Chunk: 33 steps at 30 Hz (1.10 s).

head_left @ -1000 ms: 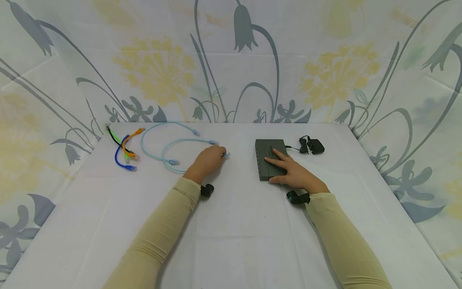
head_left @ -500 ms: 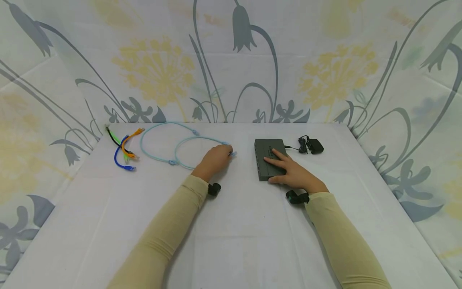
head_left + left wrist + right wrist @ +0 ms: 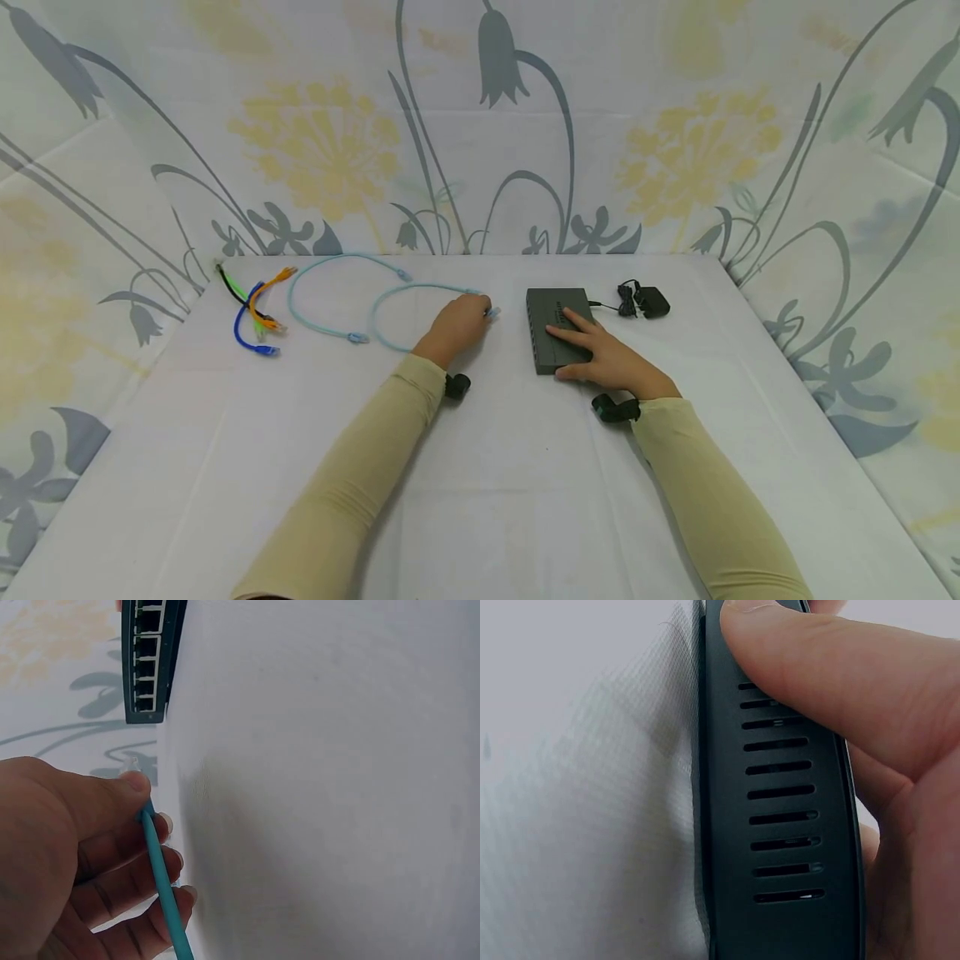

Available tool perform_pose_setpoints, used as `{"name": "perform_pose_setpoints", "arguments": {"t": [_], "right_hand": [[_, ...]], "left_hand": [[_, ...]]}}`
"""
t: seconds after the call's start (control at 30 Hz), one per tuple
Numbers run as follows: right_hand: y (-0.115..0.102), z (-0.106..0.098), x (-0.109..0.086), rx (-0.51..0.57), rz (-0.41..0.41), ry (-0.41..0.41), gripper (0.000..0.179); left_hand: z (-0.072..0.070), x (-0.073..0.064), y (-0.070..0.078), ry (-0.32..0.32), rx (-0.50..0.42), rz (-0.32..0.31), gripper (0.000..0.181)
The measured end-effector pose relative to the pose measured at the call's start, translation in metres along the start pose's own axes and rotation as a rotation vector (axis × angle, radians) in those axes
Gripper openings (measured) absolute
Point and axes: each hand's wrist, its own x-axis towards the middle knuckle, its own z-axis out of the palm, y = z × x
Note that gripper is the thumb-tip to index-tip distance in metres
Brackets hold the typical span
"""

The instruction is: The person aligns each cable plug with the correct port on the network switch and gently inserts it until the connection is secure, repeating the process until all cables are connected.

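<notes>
My left hand [image 3: 459, 323] pinches a light-blue network cable [image 3: 162, 874] near its clear plug [image 3: 130, 765], between thumb and fingers. This cable's loop [image 3: 372, 318] lies left of the hand, and its other end runs close to the knuckles. To the right is a dark grey network switch [image 3: 552, 352], flat on the table. A row of ports [image 3: 147, 667] on its left side faces the left hand; the held plug is apart from them. My right hand [image 3: 611, 358] rests on the switch with fingers spread over the top, its thumb [image 3: 817, 664] against the slotted near side.
A second light-blue cable [image 3: 357, 337] lies left of the held one. Farther left are short blue [image 3: 240, 327], orange [image 3: 256, 304], black and green cables, crossing each other. A black power adapter [image 3: 651, 302] with a bundled cord sits right of the switch, joined to it.
My left hand has moved right and slightly away, toward the switch, drawing the pinched cable along and off the second light-blue cable. The right hand has stayed on the switch.
</notes>
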Motion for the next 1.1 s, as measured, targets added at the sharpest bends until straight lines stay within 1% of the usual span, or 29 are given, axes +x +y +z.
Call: {"name": "perform_pose_setpoints", "arguments": {"t": [0.27,0.43,0.6,0.77,0.87,0.97,1.1], "right_hand": [[0.002,0.0,0.001,-0.004,-0.005,0.002,0.078],[0.002,0.001,0.0,0.003,-0.009,0.01,0.078],[0.001,0.0,-0.001,0.006,-0.019,0.013,0.078],[0.0,0.0,-0.002,0.005,-0.017,0.011,0.079],[0.001,0.0,-0.001,0.002,-0.01,0.007,0.078],[0.001,0.0,0.0,-0.001,-0.004,0.002,0.077],[0.002,0.0,0.0,-0.007,-0.003,-0.003,0.077]], "left_hand": [[0.001,0.008,0.006,-0.009,-0.018,-0.001,0.023],[0.002,0.014,0.009,0.003,0.006,0.015,0.024],[0.004,0.022,0.011,0.002,0.02,0.03,0.026],[0.005,0.028,0.014,-0.016,0.047,0.044,0.026],[0.002,0.028,0.017,-0.037,0.059,0.044,0.024],[-0.001,0.029,0.019,-0.057,0.05,0.033,0.023],[-0.003,0.032,0.02,-0.068,0.057,0.035,0.021]]}}
